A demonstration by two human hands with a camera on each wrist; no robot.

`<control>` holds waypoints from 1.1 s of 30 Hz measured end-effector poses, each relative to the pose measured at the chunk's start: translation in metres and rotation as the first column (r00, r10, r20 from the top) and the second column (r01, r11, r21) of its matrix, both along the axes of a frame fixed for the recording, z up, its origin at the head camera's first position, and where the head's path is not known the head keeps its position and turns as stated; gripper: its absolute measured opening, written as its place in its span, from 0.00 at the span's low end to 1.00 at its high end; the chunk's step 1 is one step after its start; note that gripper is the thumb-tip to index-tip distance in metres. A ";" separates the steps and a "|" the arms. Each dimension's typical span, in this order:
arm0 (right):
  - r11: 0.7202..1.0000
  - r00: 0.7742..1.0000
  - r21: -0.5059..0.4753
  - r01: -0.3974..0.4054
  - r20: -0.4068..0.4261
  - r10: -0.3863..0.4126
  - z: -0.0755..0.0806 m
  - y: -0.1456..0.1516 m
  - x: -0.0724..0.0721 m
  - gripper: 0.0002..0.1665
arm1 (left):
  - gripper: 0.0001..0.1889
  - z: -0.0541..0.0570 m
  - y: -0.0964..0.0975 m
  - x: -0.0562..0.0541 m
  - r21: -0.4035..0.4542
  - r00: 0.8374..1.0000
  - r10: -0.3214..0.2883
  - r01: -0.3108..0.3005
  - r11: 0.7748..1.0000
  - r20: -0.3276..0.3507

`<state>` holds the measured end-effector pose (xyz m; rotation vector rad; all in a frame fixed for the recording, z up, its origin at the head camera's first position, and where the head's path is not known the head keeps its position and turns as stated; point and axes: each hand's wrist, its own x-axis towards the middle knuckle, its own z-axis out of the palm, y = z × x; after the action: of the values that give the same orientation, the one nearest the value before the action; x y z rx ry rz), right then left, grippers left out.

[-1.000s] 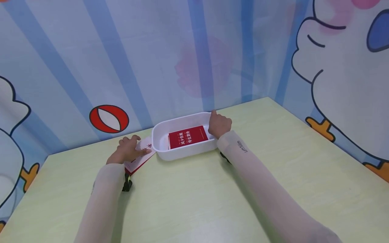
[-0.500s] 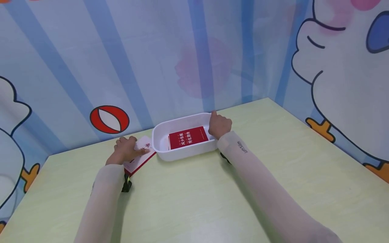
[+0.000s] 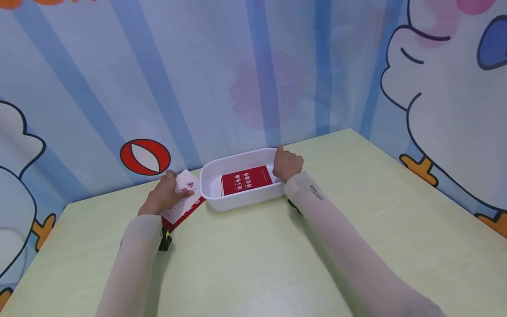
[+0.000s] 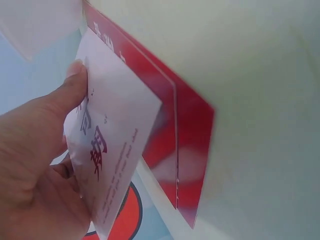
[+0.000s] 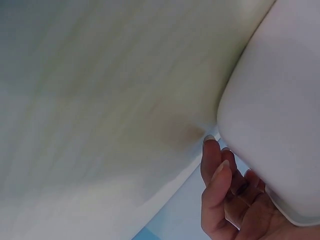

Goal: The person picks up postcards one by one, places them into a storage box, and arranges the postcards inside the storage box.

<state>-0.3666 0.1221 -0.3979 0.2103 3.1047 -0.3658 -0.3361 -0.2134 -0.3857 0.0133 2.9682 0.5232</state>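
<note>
In the head view my left hand (image 3: 164, 193) pinches a white card (image 3: 184, 198) with red characters, left of a white plastic tray (image 3: 241, 201). The left wrist view shows my thumb (image 4: 75, 87) on the card's printed face and curled fingers behind it. Beneath it lie red cards (image 4: 192, 130), overlapping on the table, with the white card tilted up from them. My right hand (image 3: 288, 164) holds the tray's right end at the rim. Its curled fingers (image 5: 217, 185) show beside the tray wall in the right wrist view. Inside the tray lies a red card stack (image 3: 247, 180) with white characters.
The pale yellow table (image 3: 253, 259) meets a printed blue-striped backdrop (image 3: 206, 79) just behind the tray. A second backdrop panel (image 3: 447, 101) borders the table's right side. Black wrist gear (image 3: 165, 241) sits under my left wrist.
My left hand has raised the white card, and more of the red cards beneath now shows. The tray and my right hand stay in place; the head view has shifted slightly.
</note>
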 end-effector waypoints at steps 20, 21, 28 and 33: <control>1.000 0.998 -0.014 -0.003 -0.055 0.003 -0.012 0.003 -0.009 0.34 | 0.36 -0.001 -0.001 -0.007 0.055 0.976 0.042 -0.031 0.998 -0.216; 1.000 0.999 -0.015 -0.002 -0.053 0.001 -0.012 0.003 -0.009 0.34 | 0.34 -0.001 -0.001 -0.007 0.062 0.972 0.037 -0.023 0.998 -0.232; 1.000 1.000 -0.008 -0.002 -0.028 0.001 -0.015 0.003 -0.010 0.33 | 0.32 -0.003 -0.002 -0.005 0.122 0.956 0.066 -0.032 0.992 -0.285; 1.000 0.999 -0.004 0.005 -0.037 -0.005 -0.013 0.003 -0.009 0.31 | 0.30 -0.003 -0.001 -0.009 0.131 0.945 0.080 -0.040 0.991 -0.318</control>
<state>-0.3757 0.1255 -0.4104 0.2142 3.1401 -0.3797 -0.3448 -0.2141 -0.3889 0.0221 3.2562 0.7822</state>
